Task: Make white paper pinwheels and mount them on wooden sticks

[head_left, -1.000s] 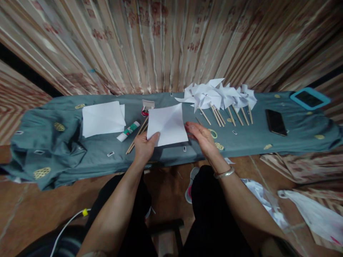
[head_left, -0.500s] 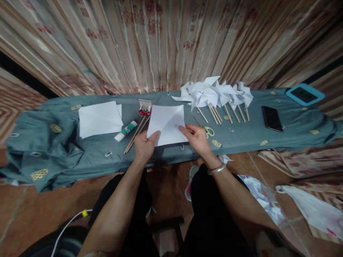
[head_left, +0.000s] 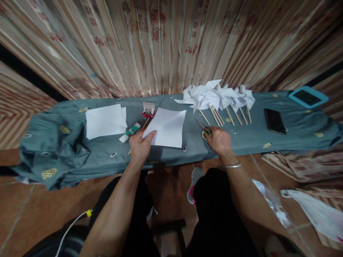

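My left hand (head_left: 140, 144) pinches the left edge of a white sheet of paper (head_left: 170, 129), thumb on top, tilting it over the cloth. At the green-handled scissors (head_left: 205, 135) my right hand (head_left: 220, 140) has its fingers closed around the handles, which it partly covers; the blades point up and left. Under and beside my left hand lie thin wooden sticks (head_left: 145, 123), mostly hidden. A green and white glue tube (head_left: 130, 133) rests just left of that hand. Behind the sheet stands an open red box (head_left: 148, 113) of small metal pins.
Several white paper pinwheels (head_left: 206, 98) on wooden sticks lie at the back right. More white paper (head_left: 105, 122) is stacked on the left. A black phone (head_left: 275, 121) and a blue-framed tablet (head_left: 308, 97) lie far right on the grey-green cloth (head_left: 246, 139). Plastic bags (head_left: 313, 210) lie on the floor.
My right hand has let go of the paper and moved right to the scissors, closing on their handles. The sheet, now in my left hand alone, has turned and tilted.
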A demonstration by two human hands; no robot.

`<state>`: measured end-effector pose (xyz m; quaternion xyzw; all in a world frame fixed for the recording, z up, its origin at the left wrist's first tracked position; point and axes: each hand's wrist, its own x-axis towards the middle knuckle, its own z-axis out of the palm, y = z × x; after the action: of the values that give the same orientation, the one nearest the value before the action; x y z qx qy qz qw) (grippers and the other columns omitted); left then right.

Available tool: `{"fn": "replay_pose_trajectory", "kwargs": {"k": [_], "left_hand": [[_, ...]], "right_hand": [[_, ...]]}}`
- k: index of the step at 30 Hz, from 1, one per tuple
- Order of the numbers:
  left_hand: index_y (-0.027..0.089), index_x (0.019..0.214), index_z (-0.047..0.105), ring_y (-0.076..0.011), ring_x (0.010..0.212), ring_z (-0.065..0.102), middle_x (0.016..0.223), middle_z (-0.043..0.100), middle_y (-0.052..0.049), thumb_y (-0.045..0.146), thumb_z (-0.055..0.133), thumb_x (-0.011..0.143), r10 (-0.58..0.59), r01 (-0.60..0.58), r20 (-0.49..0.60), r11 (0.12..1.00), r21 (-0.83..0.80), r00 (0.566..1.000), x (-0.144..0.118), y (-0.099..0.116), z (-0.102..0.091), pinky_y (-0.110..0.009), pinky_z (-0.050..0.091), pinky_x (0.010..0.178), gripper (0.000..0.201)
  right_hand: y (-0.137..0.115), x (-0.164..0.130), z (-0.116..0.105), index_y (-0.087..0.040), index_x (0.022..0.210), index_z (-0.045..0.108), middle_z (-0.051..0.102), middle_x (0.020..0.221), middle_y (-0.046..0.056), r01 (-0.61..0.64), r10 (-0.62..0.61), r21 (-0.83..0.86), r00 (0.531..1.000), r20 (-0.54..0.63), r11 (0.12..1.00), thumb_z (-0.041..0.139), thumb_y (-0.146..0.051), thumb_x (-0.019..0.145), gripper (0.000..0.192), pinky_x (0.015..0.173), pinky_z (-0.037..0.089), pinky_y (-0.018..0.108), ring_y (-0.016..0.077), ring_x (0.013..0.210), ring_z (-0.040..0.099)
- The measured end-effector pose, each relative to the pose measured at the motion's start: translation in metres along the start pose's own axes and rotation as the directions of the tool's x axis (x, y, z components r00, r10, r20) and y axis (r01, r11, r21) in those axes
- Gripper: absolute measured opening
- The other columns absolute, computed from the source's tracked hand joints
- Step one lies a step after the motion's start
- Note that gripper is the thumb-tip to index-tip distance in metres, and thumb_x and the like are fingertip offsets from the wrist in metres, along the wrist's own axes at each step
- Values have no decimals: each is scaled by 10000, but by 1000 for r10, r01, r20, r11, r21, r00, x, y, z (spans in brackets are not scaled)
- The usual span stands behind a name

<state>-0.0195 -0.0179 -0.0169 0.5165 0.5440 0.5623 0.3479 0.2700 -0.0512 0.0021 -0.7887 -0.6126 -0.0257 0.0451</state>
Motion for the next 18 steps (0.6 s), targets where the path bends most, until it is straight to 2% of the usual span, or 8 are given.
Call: {"fn": "replay_pose_trajectory", "kwargs": {"k": [3,6,12,15,18], "left_hand": [[177,701,762,-163,620,586,690,684,-12,387,753,667,38,-37,-16,998,47,999,2,6,-6,-278,447,584,213],[185,697,762,-164,655,604,721,691,-7,349,752,665,73,-71,-26,996,59,997,4,13,-12,-284,458,621,168],[182,759,782,-182,743,650,761,711,-10,318,763,646,69,-67,-64,997,36,996,4,21,-16,-295,501,704,177],[183,801,793,-190,782,659,788,728,-14,320,779,633,24,-27,-95,999,-25,995,4,22,-17,-302,506,723,217],[183,839,795,-182,774,657,807,741,-14,316,799,614,-70,55,-108,989,-136,992,5,24,-16,-299,505,719,261]], "right_hand": [[1,-1,-5,-96,1140,672,736,1005,220,-16,17,-30,999,50,999,576,-320,896,345,767,497,396,337,923,702],[-2,-6,-8,-98,1131,665,740,1000,218,12,-8,-44,996,88,999,584,-302,894,323,767,496,385,332,930,708],[-13,-18,-13,-82,1152,638,733,1022,221,69,-62,-47,988,142,997,546,-234,902,307,763,491,381,340,924,713],[-20,-22,-13,-90,1212,607,728,1062,205,118,-115,-18,985,131,993,503,-205,919,331,775,485,374,323,935,708],[-28,-27,-14,-94,1196,610,731,1067,198,164,-162,-7,977,137,986,480,-197,931,313,771,480,356,308,942,707]]}}
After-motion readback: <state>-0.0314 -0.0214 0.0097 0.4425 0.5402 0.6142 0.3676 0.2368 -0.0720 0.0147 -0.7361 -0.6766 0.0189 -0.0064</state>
